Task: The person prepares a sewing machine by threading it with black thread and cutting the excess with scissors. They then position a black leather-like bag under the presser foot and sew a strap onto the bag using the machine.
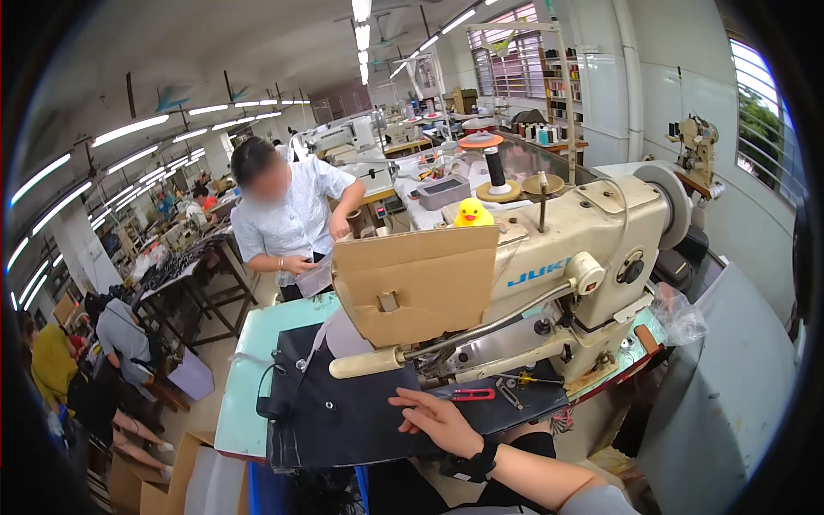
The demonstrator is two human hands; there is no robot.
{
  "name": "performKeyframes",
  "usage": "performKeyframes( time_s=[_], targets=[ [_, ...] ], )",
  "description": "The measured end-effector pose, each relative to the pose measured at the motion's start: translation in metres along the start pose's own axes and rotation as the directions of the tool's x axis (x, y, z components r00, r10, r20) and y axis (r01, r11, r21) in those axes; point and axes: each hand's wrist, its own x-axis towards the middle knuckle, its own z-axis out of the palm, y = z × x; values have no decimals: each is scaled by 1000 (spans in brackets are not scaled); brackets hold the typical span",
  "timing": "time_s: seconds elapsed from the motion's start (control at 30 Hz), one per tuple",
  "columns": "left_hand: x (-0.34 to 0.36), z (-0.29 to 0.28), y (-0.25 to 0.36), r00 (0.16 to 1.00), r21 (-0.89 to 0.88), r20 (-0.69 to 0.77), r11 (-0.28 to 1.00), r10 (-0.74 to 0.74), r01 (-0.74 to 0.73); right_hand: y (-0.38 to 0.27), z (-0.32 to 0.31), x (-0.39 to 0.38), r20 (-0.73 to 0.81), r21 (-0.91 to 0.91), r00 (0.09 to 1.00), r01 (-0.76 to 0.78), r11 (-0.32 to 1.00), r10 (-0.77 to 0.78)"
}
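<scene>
Has the right hand (445, 424) half open, with nothing seen in it, over or on the black mat (343, 433), just beside the red knife (473, 395), near the machine (592, 227). Can't tell about the left hand, out of sight.

The sewing machine (558, 245) looks to be cream-painted metal, slightly glossy and smudged with grime, with bare, shiny metal on its ribbed gooseneck (491, 329) and smooth, pale plastic on the lamp head (365, 363). Creased, matt brown cardboard makes up the panel (421, 287) in front, below a glossy yellow plastic duck (474, 215). The counter (249, 378) has a smooth, pale green finish under a dull, scuffed black covering (343, 429), beside which the plastic bag (681, 316) is clear, crinkled and shiny, and the red-handled cutter (474, 395) smooth plastic.
</scene>
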Motion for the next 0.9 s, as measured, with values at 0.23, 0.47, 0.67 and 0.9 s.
performKeyframes(
  time_s=[0.23, 0.47, 0.67, 0.9],
  targets=[
    [-29, 22, -72, 875, 115, 103, 879, -474, 463, -14, 5, 9, 134, 558, 990, -118, 822, 51],
    [-28, -5, -78, 984, 85, -22, 980, -177, 178, 11, 9, 3, 181, -651, 848, 483, 586, -498],
    [-10, -28, 238, 864, -216, -239, 843, 443, -492, 58, 14, -25, 518, -830, 845, 459, 316, 134],
    [-17, -4, 429, 672, -597, 76, 574, 736, -561, 94, 19, -50, 506, -854, 795, 411, 318, 333]
  ],
)
